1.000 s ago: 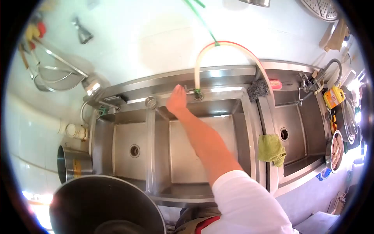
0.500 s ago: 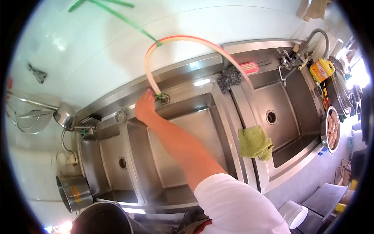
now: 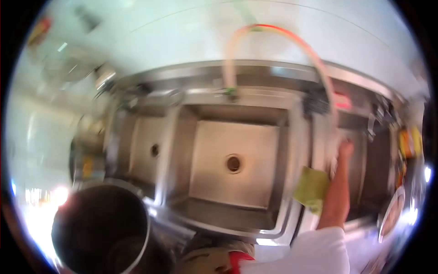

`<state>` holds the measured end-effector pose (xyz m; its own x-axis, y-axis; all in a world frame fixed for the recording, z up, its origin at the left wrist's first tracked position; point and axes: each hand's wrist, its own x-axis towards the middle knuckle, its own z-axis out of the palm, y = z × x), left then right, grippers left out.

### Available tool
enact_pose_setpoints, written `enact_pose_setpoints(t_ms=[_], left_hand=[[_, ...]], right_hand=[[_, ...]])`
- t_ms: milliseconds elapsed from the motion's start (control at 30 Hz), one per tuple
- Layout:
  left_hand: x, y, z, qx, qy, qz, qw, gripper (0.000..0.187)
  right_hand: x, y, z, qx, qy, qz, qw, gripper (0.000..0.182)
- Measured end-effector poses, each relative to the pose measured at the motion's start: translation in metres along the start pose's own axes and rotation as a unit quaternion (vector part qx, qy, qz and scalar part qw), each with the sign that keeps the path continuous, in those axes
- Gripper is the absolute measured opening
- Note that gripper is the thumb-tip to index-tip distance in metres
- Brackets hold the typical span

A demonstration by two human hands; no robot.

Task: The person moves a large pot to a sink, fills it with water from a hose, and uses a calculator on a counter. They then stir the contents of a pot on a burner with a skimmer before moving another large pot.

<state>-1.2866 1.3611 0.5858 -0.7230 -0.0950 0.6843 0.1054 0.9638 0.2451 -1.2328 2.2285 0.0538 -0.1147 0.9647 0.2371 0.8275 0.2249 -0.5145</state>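
My right hand [image 3: 346, 148] is over the left side of the right-hand sink, smeared by motion. Close beside it is the lower end of a clear hose [image 3: 315, 57] with a red stripe, and I cannot tell whether the fingers grip it. From a tap [image 3: 232, 93] behind the middle sink [image 3: 235, 187], the hose arches up and over to the right. A green cloth [image 3: 311, 186] lies over the divider, just left of my forearm. My left hand is out of view.
A large deep pot [image 3: 147, 228] stands at the lower left. Behind the divider lie a dark scouring pad [image 3: 315, 101] and a pink sponge [image 3: 342, 100]. At the right are a yellow container [image 3: 410, 142] and a metal bowl [image 3: 383, 223]. A smaller sink [image 3: 146, 132] is on the left.
My right hand has left the tap behind the middle sink and moved right, to the hose's lower end. The view has shifted left, showing more of the large pot.
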Motion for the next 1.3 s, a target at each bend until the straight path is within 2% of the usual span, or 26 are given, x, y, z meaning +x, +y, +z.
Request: enact_pose_setpoints(t_ms=[33,133,167,200,233,267,367,433,500,567,600,667,733,767,800,833,867,900,933,967,1000,1067,1100,1200,1267,1300], left_hand=[[0.006,-0.011,-0.005,-0.024,-0.001,-0.044,0.999,0.023],[0.015,-0.080,-0.043,-0.015,-0.125,-0.060,0.990,0.034],[0.021,-0.054,-0.027,-0.128,-0.082,-0.166,0.974,0.024],[0.026,-0.028,-0.010,-0.244,-0.011,-0.259,0.935,0.018],[0.034,-0.015,0.001,-0.310,0.044,-0.355,0.881,0.018],[0.041,-0.001,0.013,-0.373,0.121,-0.437,0.810,0.027],[0.040,-0.023,0.020,-0.310,0.067,-0.429,0.845,0.036],[0.048,-0.030,0.030,-0.311,0.049,-0.440,0.841,0.036],[0.059,-0.033,0.045,-0.316,0.024,-0.450,0.835,0.036],[0.066,-0.037,0.061,-0.281,-0.001,-0.427,0.860,0.035],[0.068,-0.037,0.069,-0.240,-0.011,-0.398,0.885,0.034],[0.075,-0.015,0.085,-0.268,-0.032,-0.396,0.878,0.032],[0.081,0.003,0.099,-0.312,-0.050,-0.401,0.860,0.030],[0.081,-0.004,0.100,-0.313,-0.063,-0.386,0.866,0.028],[0.080,-0.011,0.102,-0.315,-0.075,-0.371,0.871,0.026],[0.079,-0.018,0.103,-0.316,-0.087,-0.356,0.875,0.024],[0.083,0.000,0.105,-0.321,-0.114,-0.341,0.876,0.023],[0.086,0.017,0.103,-0.320,-0.140,-0.347,0.870,0.021],[0.090,0.034,0.101,-0.318,-0.167,-0.352,0.864,0.020],[0.098,0.020,0.106,-0.353,-0.181,-0.370,0.840,0.022],[0.102,0.025,0.109,-0.369,-0.190,-0.372,0.830,0.022],[0.107,0.042,0.115,-0.389,-0.220,-0.364,0.817,0.022],[0.108,0.047,0.118,-0.391,-0.242,-0.357,0.813,0.022],[0.110,0.064,0.125,-0.392,-0.268,-0.346,0.810,0.023],[0.111,0.068,0.130,-0.403,-0.281,-0.336,0.803,0.023],[0.110,0.069,0.131,-0.402,-0.285,-0.338,0.802,0.022]], right_hand=[[0.007,0.017,0.013,0.029,-0.074,0.038,0.996,0.022],[0.007,0.053,0.055,0.077,-0.218,0.118,0.966,0.025],[0.002,0.061,0.063,0.083,-0.245,0.139,0.956,0.026],[-0.003,0.066,0.069,0.094,-0.262,0.157,0.947,0.027],[-0.009,0.069,0.074,0.107,-0.274,0.173,0.940,0.028],[-0.013,0.070,0.076,0.121,-0.284,0.191,0.932,0.029],[-0.019,0.063,0.071,0.182,-0.296,0.232,0.909,0.032],[-0.006,0.062,0.051,0.238,-0.251,0.218,0.913,0.035],[0.026,0.066,0.015,0.306,-0.148,0.134,0.931,0.037],[0.047,0.014,-0.070,0.367,-0.116,0.121,0.915,0.036],[0.059,-0.009,-0.106,0.424,-0.112,0.134,0.889,0.033],[0.065,-0.063,-0.177,0.511,-0.131,0.140,0.838,0.027],[0.025,-0.137,-0.233,0.589,-0.177,0.129,0.778,0.018],[-0.005,-0.174,-0.256,0.632,-0.202,0.123,0.738,0.014],[-0.045,-0.214,-0.271,0.647,-0.196,0.140,0.724,0.015],[-0.065,-0.224,-0.270,0.709,-0.276,0.143,0.633,0.023],[-0.100,-0.255,-0.280,0.737,-0.309,0.149,0.583,0.029],[-0.119,-0.268,-0.272,0.776,-0.369,0.119,0.497,0.031],[-0.153,-0.301,-0.282,0.791,-0.339,0.163,0.483,0.034],[-0.178,-0.320,-0.278,0.812,-0.357,0.107,0.448,0.036],[-0.202,-0.337,-0.277,0.828,-0.373,0.122,0.400,0.039],[-0.255,-0.369,-0.281,0.840,-0.370,0.117,0.378,0.043],[-0.278,-0.383,-0.284,0.847,-0.389,0.110,0.346,0.044],[-0.337,-0.414,-0.274,0.803,-0.444,0.024,0.397,0.044],[-0.366,-0.430,-0.255,0.762,-0.522,0.057,0.379,0.043],[-0.376,-0.435,-0.244,0.724,-0.526,0.004,0.446,0.042]])
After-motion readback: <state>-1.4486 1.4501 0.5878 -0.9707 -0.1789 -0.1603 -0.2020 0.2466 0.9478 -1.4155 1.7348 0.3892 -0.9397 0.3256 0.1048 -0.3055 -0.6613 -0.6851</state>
